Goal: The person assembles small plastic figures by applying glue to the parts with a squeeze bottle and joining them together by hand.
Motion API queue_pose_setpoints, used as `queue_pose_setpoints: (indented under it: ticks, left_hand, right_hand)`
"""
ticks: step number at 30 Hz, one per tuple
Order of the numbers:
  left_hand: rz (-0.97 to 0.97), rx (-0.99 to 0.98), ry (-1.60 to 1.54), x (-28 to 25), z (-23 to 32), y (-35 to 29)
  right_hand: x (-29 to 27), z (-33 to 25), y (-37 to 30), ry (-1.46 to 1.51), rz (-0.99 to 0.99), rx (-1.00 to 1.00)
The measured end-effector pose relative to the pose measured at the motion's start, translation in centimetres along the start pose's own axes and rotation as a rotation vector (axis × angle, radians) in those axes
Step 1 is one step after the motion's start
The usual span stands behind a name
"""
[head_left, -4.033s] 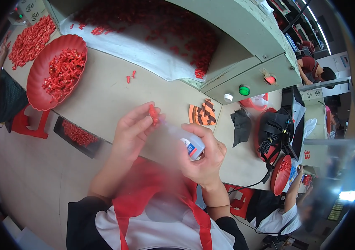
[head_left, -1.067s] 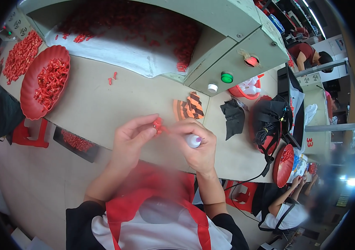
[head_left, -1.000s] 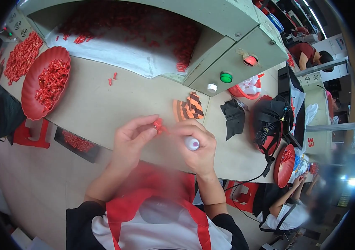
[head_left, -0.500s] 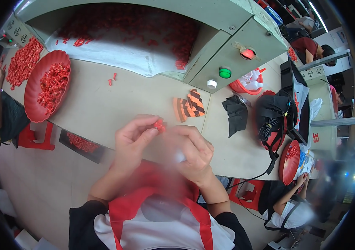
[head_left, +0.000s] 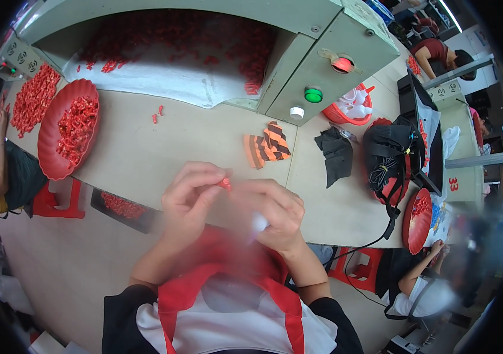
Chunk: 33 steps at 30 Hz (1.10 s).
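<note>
Just above my lap, my left hand (head_left: 194,192) pinches a small glossy red piece (head_left: 225,183) between thumb and fingertips. Facing it, my right hand (head_left: 276,213) is closed around a whitish object (head_left: 258,223), whose kind is lost in a blurred patch of the picture. The right fingertips are close to the red piece; the blur hides whether they touch it. Beyond my hands lies an orange-and-brown striped cloth (head_left: 268,145). Two loose red pieces (head_left: 157,114) rest on the table (head_left: 204,133) farther left.
At left stand a scalloped red tray (head_left: 48,150) and a heap of red pieces (head_left: 34,97). A pale green machine (head_left: 299,65) with red pieces inside fills the far side. To the right are a black cloth (head_left: 337,156), a red basket (head_left: 349,121) of white bottles, and a black bag (head_left: 388,156).
The red piece has turned slightly in my left fingertips, its end now pointing downward. Both hands stay nearly in place, and the whole view has shifted a little.
</note>
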<state>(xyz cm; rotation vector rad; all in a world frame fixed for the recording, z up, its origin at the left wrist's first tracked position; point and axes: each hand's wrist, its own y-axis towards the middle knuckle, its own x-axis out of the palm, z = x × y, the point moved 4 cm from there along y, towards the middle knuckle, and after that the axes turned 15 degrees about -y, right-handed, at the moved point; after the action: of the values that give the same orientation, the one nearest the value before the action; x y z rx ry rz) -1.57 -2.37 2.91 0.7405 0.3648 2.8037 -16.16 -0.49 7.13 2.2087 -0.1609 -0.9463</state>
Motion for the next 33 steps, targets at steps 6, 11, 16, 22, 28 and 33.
queue_pose_setpoints:
  ticks: [6, 11, 16, 22, 28, 33]
  left_hand:
    - [-0.01, 0.013, -0.108, -0.5, -0.8, -0.1]
    - [-0.035, -0.043, -0.164, -0.4, -1.2, -0.3]
    - [-0.049, -0.035, -0.164, -0.3, -1.4, -0.2]
    - [0.03, -0.132, -0.098, -0.6, -1.5, -0.6]
    - [0.043, -0.313, -0.179, -0.7, -1.1, 0.0]
    - [0.072, -0.517, -0.37, -1.7, -2.1, 0.0]
  right_hand:
    - [0.1, -0.8, -0.7, -0.098, 0.017, -0.086]
    - [0.0, -0.9, -1.2, -0.103, 0.036, -0.088]
    - [-0.1, -0.8, -1.4, -0.118, 0.054, -0.093]
    - [-0.3, 0.1, -0.8, -0.041, 0.049, 0.035]
    - [0.2, 2.3, -0.9, 0.348, -0.082, 0.372]
    - [1.2, 3.9, -1.5, 0.615, -0.264, 0.607]
